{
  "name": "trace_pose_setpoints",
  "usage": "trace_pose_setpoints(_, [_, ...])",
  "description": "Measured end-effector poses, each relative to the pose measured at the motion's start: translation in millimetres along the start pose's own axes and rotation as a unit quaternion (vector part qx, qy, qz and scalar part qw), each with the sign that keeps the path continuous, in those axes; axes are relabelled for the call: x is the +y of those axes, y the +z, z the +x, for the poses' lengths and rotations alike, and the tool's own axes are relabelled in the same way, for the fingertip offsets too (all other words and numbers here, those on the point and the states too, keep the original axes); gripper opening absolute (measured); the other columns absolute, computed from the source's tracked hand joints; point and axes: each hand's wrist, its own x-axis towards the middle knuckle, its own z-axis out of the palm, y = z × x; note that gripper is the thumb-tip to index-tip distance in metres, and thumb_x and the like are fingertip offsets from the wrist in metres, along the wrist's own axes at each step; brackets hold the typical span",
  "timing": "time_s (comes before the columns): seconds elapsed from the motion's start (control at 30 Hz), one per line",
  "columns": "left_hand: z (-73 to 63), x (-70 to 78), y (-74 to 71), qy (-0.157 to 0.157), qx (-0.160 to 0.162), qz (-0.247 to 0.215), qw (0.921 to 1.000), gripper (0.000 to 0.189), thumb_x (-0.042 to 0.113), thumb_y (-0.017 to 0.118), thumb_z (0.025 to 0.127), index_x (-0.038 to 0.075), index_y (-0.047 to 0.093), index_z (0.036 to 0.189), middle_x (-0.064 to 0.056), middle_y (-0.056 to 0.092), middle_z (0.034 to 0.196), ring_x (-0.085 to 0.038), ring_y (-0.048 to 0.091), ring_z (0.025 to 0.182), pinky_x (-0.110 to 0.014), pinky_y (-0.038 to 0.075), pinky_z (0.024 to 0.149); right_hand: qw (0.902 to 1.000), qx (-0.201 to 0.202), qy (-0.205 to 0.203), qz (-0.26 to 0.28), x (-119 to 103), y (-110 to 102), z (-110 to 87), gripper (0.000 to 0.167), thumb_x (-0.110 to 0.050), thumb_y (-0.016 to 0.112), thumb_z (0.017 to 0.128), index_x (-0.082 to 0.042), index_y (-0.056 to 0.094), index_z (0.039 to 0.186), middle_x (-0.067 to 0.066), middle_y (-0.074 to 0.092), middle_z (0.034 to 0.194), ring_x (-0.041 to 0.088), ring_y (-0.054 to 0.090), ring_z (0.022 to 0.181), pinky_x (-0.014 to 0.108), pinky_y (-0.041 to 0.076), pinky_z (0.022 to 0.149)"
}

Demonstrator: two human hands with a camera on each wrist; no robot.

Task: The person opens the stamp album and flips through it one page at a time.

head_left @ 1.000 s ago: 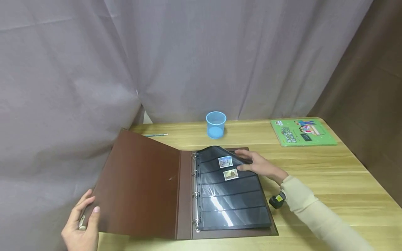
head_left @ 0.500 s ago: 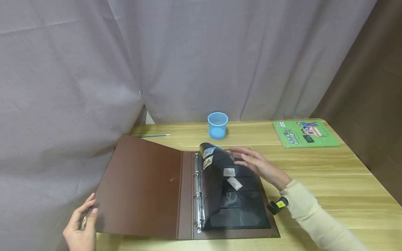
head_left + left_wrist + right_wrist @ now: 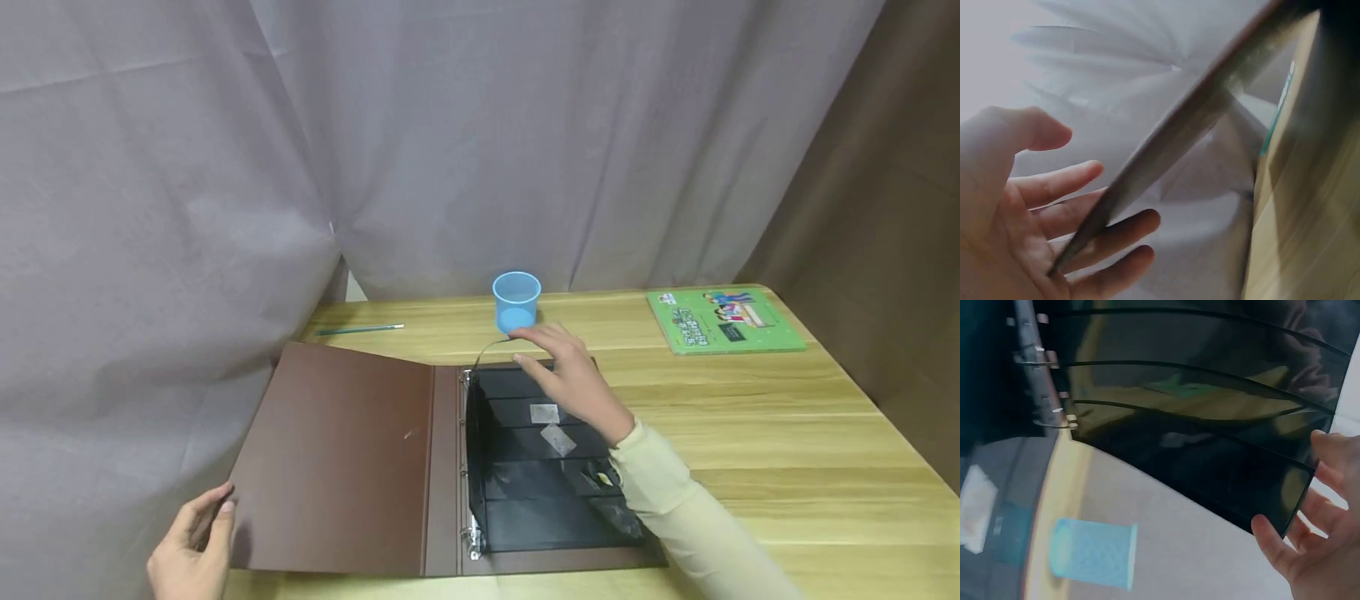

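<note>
A brown ring binder (image 3: 352, 458) lies spread on the table, its front cover tilted up at the left. My left hand (image 3: 197, 537) is at that cover's outer edge; in the left wrist view its fingers are loosely extended against the edge and the thumb stands off. My right hand (image 3: 573, 375) holds a black stamp album page (image 3: 1179, 444) near its outer corner, between thumb and fingers. That page stands nearly upright at the rings (image 3: 471, 542). Beneath it, another black page (image 3: 555, 525) shows two pale stamp-sized rectangles, one straight (image 3: 543, 413) and one slanted (image 3: 558, 439).
Behind the binder stands a blue mesh cup (image 3: 517, 302). A green pencil (image 3: 360, 330) lies at the back left. Toward the back right is a green illustrated book (image 3: 726, 321). Grey curtain (image 3: 450, 150) hangs along the table's rear edge.
My right hand has lifted the page with two colourful stamps and swung it leftward to nearly upright, uncovering the pale rectangles. The left hand has stayed at the cover, which sits slightly lower.
</note>
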Motion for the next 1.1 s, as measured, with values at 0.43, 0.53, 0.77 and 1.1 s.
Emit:
trace_pose_setpoints(0.43, [-12.4,12.0,9.0,0.018,-0.066,0.076,0.9948,0.04,0.022,0.061,0.1,0.002,0.057,0.134,-0.03,0.051,0.142,-0.059,0.043,0.128,-0.074,0.034,0.099,0.9967,0.009,-0.059,-0.054,-10,13,40.1,0.015,-0.006,0.074,0.092,-0.003,0.076,0.107,0.006,0.074,0.101,0.025,0.065,0.098,0.042,0.052,0.086])
trace_pose_setpoints(0.53, [-28.8,34.1,22.0,0.087,-0.059,0.026,0.9941,0.05,0.011,0.067,0.095,0.004,0.052,0.142,-0.027,0.052,0.142,-0.05,0.047,0.128,-0.065,0.037,0.104,0.9956,0.002,-0.071,-0.061,-14,19,47.3,0.017,-0.007,0.073,0.092,-0.003,0.075,0.109,0.009,0.073,0.105,0.026,0.064,0.101,0.042,0.051,0.088])
trace_pose_setpoints(0.77, [-60.2,92.2,50.9,0.326,-0.114,-0.159,0.9248,0.064,-0.006,0.068,0.082,-0.001,0.051,0.144,-0.015,0.061,0.137,-0.011,0.065,0.11,-0.017,0.05,0.091,0.9915,-0.045,-0.089,-0.083,-29,32,61.7,0.022,-0.012,0.071,0.095,-0.004,0.074,0.115,0.015,0.066,0.127,0.033,0.051,0.129,0.046,0.036,0.113])
trace_pose_setpoints(1.1, [-79.7,176.9,59.7,0.234,-0.231,-0.191,0.9247,0.052,0.013,0.07,0.091,0.014,0.057,0.141,-0.003,0.068,0.128,-0.021,0.073,0.092,-0.03,0.059,0.074,0.9825,-0.061,-0.134,-0.115,-39,45,76.8,0.014,-0.015,0.072,0.095,-0.007,0.075,0.105,0.013,0.067,0.121,0.032,0.054,0.123,0.045,0.041,0.108])
